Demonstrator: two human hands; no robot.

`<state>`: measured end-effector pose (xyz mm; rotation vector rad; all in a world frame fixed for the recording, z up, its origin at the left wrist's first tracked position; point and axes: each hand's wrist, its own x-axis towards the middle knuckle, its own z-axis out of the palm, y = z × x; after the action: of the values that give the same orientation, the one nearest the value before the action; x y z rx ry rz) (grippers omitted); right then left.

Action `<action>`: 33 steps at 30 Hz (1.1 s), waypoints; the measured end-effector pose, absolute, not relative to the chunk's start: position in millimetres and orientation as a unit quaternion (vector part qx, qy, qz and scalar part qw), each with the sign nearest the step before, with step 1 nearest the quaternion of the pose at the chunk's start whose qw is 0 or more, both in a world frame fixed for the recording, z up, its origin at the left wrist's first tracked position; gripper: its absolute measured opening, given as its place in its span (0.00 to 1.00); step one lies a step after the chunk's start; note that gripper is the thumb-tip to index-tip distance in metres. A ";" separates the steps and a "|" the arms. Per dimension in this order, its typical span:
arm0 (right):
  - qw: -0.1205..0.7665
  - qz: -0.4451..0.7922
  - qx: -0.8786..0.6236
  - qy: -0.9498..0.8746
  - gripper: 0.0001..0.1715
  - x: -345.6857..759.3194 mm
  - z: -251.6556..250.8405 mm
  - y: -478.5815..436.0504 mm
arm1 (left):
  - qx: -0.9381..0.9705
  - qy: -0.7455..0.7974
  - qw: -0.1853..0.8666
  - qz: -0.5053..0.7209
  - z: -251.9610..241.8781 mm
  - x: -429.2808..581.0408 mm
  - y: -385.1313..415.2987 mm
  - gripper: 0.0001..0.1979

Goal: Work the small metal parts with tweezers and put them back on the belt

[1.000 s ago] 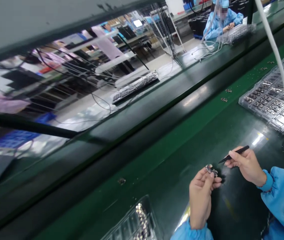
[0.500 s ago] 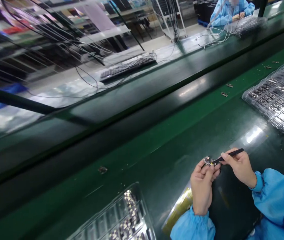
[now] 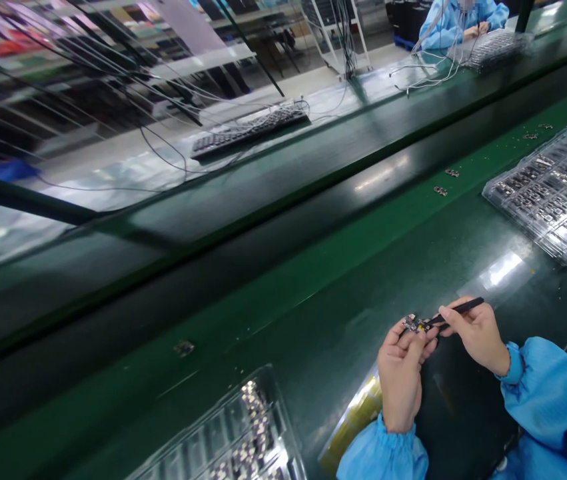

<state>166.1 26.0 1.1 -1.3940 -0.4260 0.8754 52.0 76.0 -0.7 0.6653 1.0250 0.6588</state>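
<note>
**Clear plastic tray** (image 3: 543,190), right of view, resting on a green workbench (image 3: 313,320): moulded pockets hold rows of small dark-and-silver parts, and a yellow patch shows beneath its far corner. **Lower tray** (image 3: 218,433), also clear plastic and cut off by the bottom edge of the view: its pockets hold similar silvery parts. Two loose parts (image 3: 446,181) lie on the bench just beyond the hands, and a third loose part (image 3: 184,348) lies well to the left.

**Hands:** a small circuit board (image 3: 416,324) is held above the bench, pinched between the thumb and fingers of the left hand (image 3: 400,377). The right hand (image 3: 478,337) is closed around black tweezers (image 3: 458,310), whose tips reach the edge of the board; whether they touch it cannot be told. The two hands are close together, just apart. A yellow packet (image 3: 356,413) lies under the left wrist. Both arms wear blue sleeves (image 3: 548,400).

**Background:** a co-worker in a blue smock (image 3: 456,27) sits at the far end, beside a tray (image 3: 498,50) and white wires (image 3: 423,77).
</note>
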 end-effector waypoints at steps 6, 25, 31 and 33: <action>0.663 0.390 -0.610 -0.190 0.18 166.7 0.6 25.8 | 0.300 0.468 0.773 0.306 1.4 52.0 75.6 0.22; 0.647 0.359 -0.625 -0.249 0.12 167.0 2.7 20.6 | 0.317 0.481 0.759 0.303 -1.0 51.9 74.5 0.20; 0.618 0.132 -0.599 -0.491 0.11 169.6 8.0 7.5 | 0.297 0.483 0.765 0.306 -2.9 51.9 75.8 0.19; 0.628 0.099 -0.596 -0.491 0.14 171.7 7.7 6.1 | 0.295 0.485 0.766 0.301 -2.1 52.4 75.7 0.19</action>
<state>171.7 6.1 7.7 -1.3657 -1.1257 0.2265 52.4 75.7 -2.1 0.6416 1.0524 0.6540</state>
